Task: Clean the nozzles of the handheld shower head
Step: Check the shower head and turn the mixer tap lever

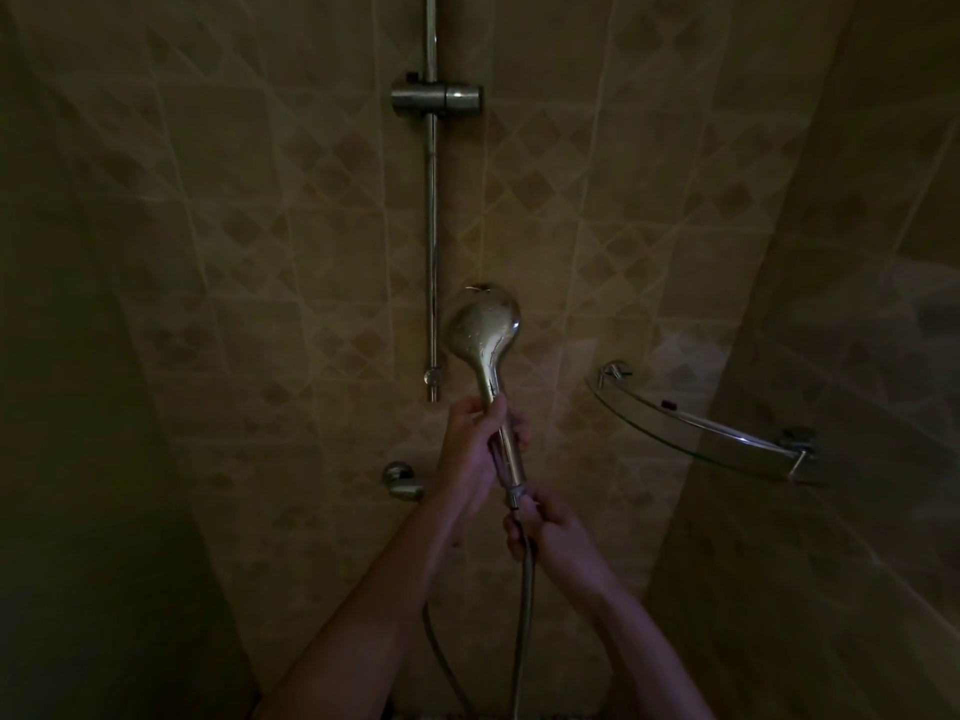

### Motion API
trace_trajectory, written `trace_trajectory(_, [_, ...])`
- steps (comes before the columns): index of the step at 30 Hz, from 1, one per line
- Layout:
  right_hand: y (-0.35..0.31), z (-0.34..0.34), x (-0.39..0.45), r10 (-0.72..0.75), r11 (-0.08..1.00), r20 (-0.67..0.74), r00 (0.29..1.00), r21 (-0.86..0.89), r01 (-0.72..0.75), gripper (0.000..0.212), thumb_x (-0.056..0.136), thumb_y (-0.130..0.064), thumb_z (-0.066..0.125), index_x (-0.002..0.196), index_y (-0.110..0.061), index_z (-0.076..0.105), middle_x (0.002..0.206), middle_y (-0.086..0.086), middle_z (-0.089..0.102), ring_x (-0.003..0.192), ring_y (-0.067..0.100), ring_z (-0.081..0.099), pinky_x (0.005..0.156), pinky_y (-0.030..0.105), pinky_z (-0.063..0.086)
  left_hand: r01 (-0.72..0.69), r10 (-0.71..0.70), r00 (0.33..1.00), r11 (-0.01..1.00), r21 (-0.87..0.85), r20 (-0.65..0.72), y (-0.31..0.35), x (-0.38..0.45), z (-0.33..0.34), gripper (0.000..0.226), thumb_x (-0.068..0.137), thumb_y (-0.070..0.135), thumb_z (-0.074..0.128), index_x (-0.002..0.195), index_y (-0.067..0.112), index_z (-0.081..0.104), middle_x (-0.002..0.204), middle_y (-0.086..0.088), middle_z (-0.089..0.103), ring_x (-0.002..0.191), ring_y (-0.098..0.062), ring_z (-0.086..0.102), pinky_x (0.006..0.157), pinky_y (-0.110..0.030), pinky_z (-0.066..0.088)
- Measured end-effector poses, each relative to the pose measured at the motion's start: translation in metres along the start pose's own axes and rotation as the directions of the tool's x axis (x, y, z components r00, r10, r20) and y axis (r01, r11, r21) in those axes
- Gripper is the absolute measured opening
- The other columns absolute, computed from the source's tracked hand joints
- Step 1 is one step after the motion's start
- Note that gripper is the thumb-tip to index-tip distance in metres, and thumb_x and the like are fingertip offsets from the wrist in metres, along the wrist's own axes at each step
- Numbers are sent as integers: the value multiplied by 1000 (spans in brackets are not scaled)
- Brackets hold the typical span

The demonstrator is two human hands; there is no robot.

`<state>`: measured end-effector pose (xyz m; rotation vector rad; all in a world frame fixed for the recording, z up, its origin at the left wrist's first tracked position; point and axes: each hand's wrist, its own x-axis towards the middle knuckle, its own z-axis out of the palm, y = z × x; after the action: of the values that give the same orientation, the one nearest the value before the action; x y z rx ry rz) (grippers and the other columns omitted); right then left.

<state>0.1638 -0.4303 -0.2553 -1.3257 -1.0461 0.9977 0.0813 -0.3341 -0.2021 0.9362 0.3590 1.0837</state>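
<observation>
1. Head view, risk: the shower head (483,324) is showing its wet chrome back to the camera, so the nozzles are facing away and cannot be seen. Judging from this, the handle could be slipping as it is turned, since droplets are sitting on the metal.
2. Head view, risk: the hose (524,589) is hanging below and could be kinking or tugging against the twist.
3. Head view, position: the left hand (470,449) is wrapping its fingers round the upper handle, just below the head; the right hand (545,527) is pinching the hose connector at the handle's lower end, in front of the slide rail (431,200).
</observation>
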Motion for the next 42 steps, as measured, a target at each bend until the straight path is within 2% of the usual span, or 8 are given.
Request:
trace_trajectory(11, [-8,3,-1,-12,1000,-14,1000,9,12,18,102,-10,36,97,-5,53,65,7,48,54,13,45,49,21,40,29,-21,997,995,94,-75,8,4,4,24,99,10,45,80,3,57,71,-10,53,65,-19,55,81,-50,53])
trace_trajectory(17, [-18,5,0,-23,1000,-6,1000,3,23,20,102,-13,36,94,-9,53,65,7,49,56,16,47,51,24,41,-9,17,998,992,128,-61,6,11,7,18,98,22,50,103,4,51,73,-12,58,61,-20,59,58,-34,51])
trace_trajectory(21, [-19,5,2,-19,1000,-5,1000,7,19,20,103,-12,35,98,-8,55,63,7,49,54,16,46,51,26,39,16,1,996,980,198,-84,6,16,10,44,84,23,71,114,1,48,72,-9,58,59,-19,57,55,-33,48])
trace_trajectory(28, [-17,2,1,-8,1000,-10,1000,22,8,18,102,-12,37,100,-7,54,65,7,51,56,16,48,53,25,42,41,-30,997,988,151,-71,6,19,8,30,84,9,69,106,-8,55,73,-9,60,65,-19,60,66,-34,52])
trace_trajectory(31, [-14,0,2,8,1000,-34,999,10,-7,18,102,-12,37,101,-4,53,65,5,53,58,15,50,54,25,44,39,-25,998,963,266,-56,9,13,14,6,91,9,59,90,3,61,75,-8,58,69,-19,58,65,-33,48])
trace_trajectory(34, [-11,-2,5,8,1000,-59,998,10,-7,16,102,-10,38,100,-1,51,61,5,52,54,14,48,51,24,42,7,15,998,926,378,-55,11,10,16,15,97,13,50,86,8,61,81,-10,58,75,-22,54,66,-34,42])
trace_trajectory(38, [-13,-2,9,11,999,-71,997,33,-8,19,102,-9,38,106,4,51,57,3,51,50,14,46,50,25,39,20,-13,999,973,229,-29,8,11,15,21,103,17,36,112,10,54,87,-8,72,77,-20,65,69,-33,51])
trace_trajectory(42, [-21,-2,8,7,998,-56,998,63,-3,16,102,-10,39,99,-7,55,57,2,52,52,14,47,53,26,39,31,-30,1000,989,147,-9,8,15,15,33,96,29,52,117,3,47,90,-16,69,72,-21,63,67,-35,52])
